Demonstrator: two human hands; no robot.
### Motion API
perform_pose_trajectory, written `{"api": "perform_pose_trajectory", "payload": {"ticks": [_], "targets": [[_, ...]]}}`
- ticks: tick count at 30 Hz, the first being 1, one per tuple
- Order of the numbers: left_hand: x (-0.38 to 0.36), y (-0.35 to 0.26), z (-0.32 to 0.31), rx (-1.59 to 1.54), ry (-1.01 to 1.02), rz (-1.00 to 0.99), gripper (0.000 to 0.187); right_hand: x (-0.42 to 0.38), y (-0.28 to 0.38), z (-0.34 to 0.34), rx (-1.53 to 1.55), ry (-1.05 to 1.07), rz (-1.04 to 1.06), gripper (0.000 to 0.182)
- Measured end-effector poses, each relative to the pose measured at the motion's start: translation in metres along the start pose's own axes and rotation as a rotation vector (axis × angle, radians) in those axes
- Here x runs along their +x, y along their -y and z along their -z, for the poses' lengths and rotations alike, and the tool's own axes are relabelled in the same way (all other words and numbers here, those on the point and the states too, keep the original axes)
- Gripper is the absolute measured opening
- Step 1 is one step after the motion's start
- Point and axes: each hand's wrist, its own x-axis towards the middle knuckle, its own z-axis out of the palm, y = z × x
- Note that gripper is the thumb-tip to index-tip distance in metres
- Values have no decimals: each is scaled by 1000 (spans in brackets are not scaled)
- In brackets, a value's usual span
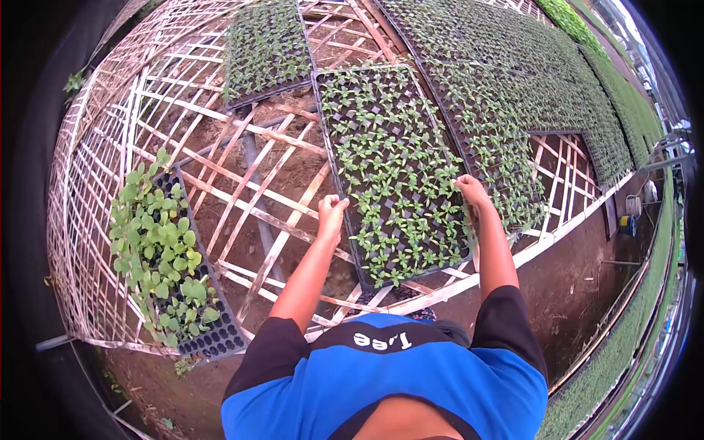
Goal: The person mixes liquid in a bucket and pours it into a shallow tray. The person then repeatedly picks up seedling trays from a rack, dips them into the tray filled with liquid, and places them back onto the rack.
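A black seedling tray (358, 258) full of small green seedlings (392, 180) lies in front of me, its near end close to my body. My left hand (333, 213) is closed at the left rim, with fingers curled and thumb against them. At the opposite rim, my right hand (474, 192) is closed too, its fingertips pinched among the outermost leaves. Both hands appear to grip the tray's long sides about midway along. Leaves and fingers partly hide the exact contact on the right.
A lattice bench (268, 209) of pale crossed strips carries the trays. To the left sits a tray of larger-leaved plants (165, 246) with bare cells at its near end. Another seedling tray (268, 48) lies farther off. Many seedling trays (513, 95) fill the right side.
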Motion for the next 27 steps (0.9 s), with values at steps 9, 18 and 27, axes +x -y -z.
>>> {"api": "perform_pose_trajectory", "payload": {"ticks": [9, 18, 27], "targets": [[-31, -66, -43, 174, -144, -256, 23, -25, 43, -3, 494, 248, 50, 20], [-61, -124, -75, 373, -226, -543, 19, -56, 81, -7, 255, -157, 404, 19], [65, -188, -102, 308, -222, -738, 20, 64, 156, 14, 286, -203, 562, 16]]}}
